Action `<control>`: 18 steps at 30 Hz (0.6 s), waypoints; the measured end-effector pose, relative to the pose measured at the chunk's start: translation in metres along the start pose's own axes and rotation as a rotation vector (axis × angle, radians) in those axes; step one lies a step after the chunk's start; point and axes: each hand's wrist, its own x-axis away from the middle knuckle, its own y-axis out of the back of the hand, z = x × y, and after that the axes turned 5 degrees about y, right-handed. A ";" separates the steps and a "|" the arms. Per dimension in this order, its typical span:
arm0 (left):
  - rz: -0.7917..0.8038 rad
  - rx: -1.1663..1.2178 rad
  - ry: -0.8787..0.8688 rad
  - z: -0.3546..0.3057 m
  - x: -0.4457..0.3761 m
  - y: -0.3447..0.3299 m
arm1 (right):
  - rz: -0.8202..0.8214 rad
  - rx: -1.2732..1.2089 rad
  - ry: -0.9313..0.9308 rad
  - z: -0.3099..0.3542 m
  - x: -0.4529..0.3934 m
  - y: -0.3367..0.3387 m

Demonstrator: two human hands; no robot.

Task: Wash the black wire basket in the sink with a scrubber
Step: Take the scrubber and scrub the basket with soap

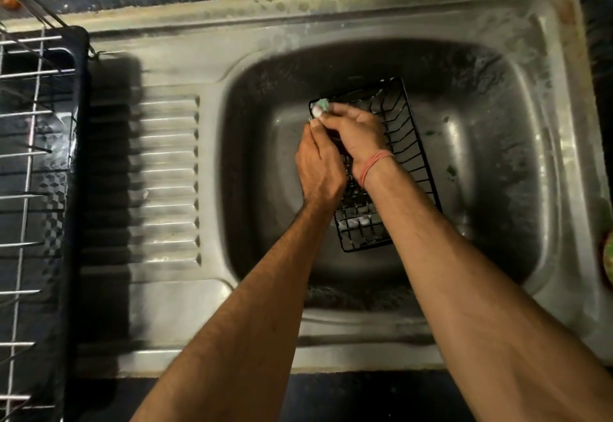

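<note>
Head view: dim kitchen, stained steel sink (544,142) with ribbed drainboard (166,176).
Basket: black wire basket (408,156) lying in the basin.
Left hand (318,169): gripping the basket's edge.
Right hand (355,136): pinching a soapy green scrubber (321,105) against the basket's corner.
Rack: dish rack (30,189) sitting at left.

Both forearms are reaching forward and downward from the bottom edge, converging toward the centre. Left hand (318,169) is lying back-up, fingers running forward and close together, fingertips curling at the far end; what they are gripping cannot be told. Right hand (356,132) is lying just beside it, touching it, fingers curled and pointing left, pinching something small at the tips. Right wrist is wearing a thin reddish band (374,164). Both sleeves are bare.
</note>
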 end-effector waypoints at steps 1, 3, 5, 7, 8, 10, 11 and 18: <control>-0.008 -0.008 -0.010 -0.001 0.001 0.000 | -0.041 -0.006 0.051 0.004 0.000 0.002; -0.032 -0.024 -0.005 -0.001 0.001 0.000 | -0.265 -0.083 0.105 0.009 -0.005 0.006; -0.051 -0.026 0.010 0.000 0.001 -0.003 | -0.481 -0.281 0.090 0.012 -0.012 0.008; -0.051 -0.031 0.016 0.000 0.002 -0.004 | -0.535 -0.414 0.063 0.014 -0.016 0.005; -0.047 -0.037 0.016 0.000 0.002 -0.003 | -0.512 -0.398 0.041 0.013 -0.014 0.001; -0.028 -0.056 0.025 0.002 0.000 -0.003 | -0.387 -0.233 0.041 0.008 -0.006 -0.006; -0.016 -0.068 0.027 0.002 -0.001 -0.002 | -0.302 -0.122 0.071 0.005 0.000 -0.009; -0.013 -0.057 0.037 0.000 0.003 0.000 | -0.330 0.203 0.374 0.024 -0.009 -0.002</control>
